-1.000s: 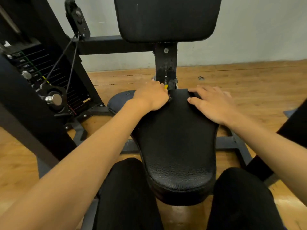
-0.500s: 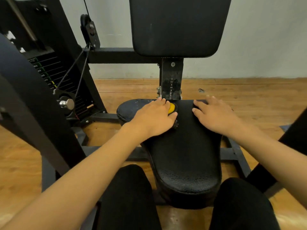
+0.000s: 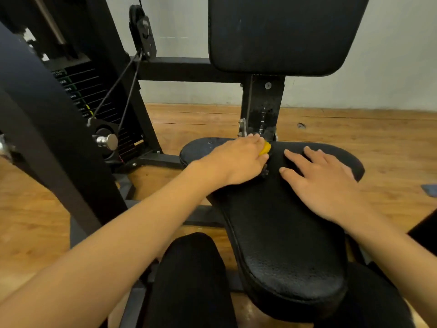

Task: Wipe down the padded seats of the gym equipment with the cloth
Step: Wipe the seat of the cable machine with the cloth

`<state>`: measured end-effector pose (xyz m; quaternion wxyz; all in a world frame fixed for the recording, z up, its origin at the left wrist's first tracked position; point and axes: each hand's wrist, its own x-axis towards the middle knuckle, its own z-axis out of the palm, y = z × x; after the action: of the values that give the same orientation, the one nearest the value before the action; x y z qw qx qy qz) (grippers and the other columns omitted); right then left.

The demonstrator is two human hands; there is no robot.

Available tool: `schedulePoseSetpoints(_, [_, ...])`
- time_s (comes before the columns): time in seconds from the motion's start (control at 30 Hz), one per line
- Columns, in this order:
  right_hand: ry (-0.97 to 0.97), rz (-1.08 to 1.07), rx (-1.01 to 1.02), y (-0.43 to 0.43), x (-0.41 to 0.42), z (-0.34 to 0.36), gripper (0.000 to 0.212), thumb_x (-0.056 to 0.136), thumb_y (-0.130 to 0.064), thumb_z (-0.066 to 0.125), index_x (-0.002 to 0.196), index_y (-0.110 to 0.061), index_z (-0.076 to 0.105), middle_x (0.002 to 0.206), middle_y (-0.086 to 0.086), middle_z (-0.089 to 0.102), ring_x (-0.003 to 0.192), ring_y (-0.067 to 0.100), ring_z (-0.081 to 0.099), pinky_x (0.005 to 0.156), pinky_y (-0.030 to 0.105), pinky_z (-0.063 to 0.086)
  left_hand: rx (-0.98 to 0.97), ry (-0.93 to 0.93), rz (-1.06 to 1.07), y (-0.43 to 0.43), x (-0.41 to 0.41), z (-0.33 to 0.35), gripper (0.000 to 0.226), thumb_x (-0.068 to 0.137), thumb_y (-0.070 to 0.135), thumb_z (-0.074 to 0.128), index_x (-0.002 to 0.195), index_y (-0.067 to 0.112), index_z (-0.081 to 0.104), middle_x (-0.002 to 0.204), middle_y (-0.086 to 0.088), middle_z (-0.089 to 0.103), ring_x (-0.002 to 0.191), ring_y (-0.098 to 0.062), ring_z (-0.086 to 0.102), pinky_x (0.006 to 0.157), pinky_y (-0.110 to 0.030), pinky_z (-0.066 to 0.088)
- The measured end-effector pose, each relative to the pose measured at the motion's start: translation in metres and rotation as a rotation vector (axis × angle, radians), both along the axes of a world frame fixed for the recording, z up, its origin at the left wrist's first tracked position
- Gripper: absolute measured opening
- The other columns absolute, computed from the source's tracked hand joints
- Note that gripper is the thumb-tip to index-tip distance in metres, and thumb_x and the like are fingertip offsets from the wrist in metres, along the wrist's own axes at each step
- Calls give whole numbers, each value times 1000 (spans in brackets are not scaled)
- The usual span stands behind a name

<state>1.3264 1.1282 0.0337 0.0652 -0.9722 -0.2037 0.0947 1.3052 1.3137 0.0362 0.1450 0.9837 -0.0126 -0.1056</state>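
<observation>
My left hand lies on the far edge of the black, pebble-textured padded seat, right at the foot of the black steel upright post. Its fingers are curled down over a small yellow cloth and grip it against the padding. Only a crumpled yellow corner shows, poking out past my fingertips on the side nearest my other hand; the rest is hidden under my palm. A small dark scrap sits by my left thumb, and I cannot tell what it is.

My right hand rests flat on the same seat, just beside the left, toward the seat's far right corner. Its fingers are straight and a little spread, holding nothing. The cloth lies between my two hands, under the left and apart from the right, with a narrow strip of bare padding between them.

The seat's narrow near end runs back between my knees in black trousers. Above the post hangs the black rectangular padded backrest. Off the seat's left edge stand the black weight stack, a cable pulley and a chrome knob, all over the wooden plank floor.
</observation>
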Motion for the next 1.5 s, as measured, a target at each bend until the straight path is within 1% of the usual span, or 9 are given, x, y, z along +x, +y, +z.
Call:
schedulePoseSetpoints(0.17, [25,7,5,0,2,3,61,97,-66,22,154,-47,17,166,-3,13,153,22,7,123,45,8,-44,35,80,8,44,-2,49,111,33,33,152,8,40,156,-12,42,142,-29,40,116,-39,32])
schedulePoseSetpoints(0.37, [23,11,-18,-2,-2,2,62,97,-66,19,155,-46,12,167,-3,9,154,21,4,124,45,6,-33,-55,-15,-2,-59,4,57,111,35,29,163,16,13,171,4,8,157,-12,3,128,-32,3])
schedulePoseSetpoints(0.5, [33,11,-58,1,-1,4,63,97,-66,17,156,-45,8,167,-2,6,154,22,2,122,46,5,-31,-47,-69,3,-77,8,57,111,37,24,163,18,7,170,8,1,156,-6,-4,125,-24,-3])
schedulePoseSetpoints(0.73, [47,15,-59,2,-1,5,63,97,-66,17,156,-45,7,167,-2,4,154,22,-1,123,46,3,-7,80,202,31,35,1,46,112,31,30,146,6,47,147,-14,51,133,-30,48,103,-34,35])
schedulePoseSetpoints(0.8, [49,20,-55,1,1,5,63,97,-66,17,156,-45,8,167,-2,5,154,22,0,123,47,3,-26,39,179,28,27,1,47,112,31,31,152,9,42,154,-12,46,139,-29,43,109,-34,31])
schedulePoseSetpoints(0.97, [53,25,-42,-1,-1,5,64,95,-67,17,155,-46,9,167,-2,5,154,21,-1,124,46,3,-22,-141,24,2,-80,3,54,111,34,30,162,21,17,170,8,9,156,-9,1,119,-18,-5])
schedulePoseSetpoints(1.07, [45,15,-35,1,-1,5,64,94,-67,17,155,-47,9,167,-3,6,154,20,-1,124,46,3,-51,-160,-11,0,-100,-1,54,110,37,27,162,26,13,169,13,2,155,-4,-6,123,-20,-5])
schedulePoseSetpoints(1.33, [38,12,-9,1,0,4,62,96,-66,21,154,-47,12,167,-4,9,154,20,1,123,46,4,-91,46,246,54,28,-3,47,112,30,29,156,14,35,164,-8,32,151,-26,26,121,-35,14])
schedulePoseSetpoints(1.5, [42,17,0,-2,-2,4,62,96,-66,21,154,-47,12,167,-3,10,154,20,1,123,45,4,-84,-180,138,22,-40,-1,48,111,29,34,156,14,37,163,-3,35,150,-21,30,120,-30,17])
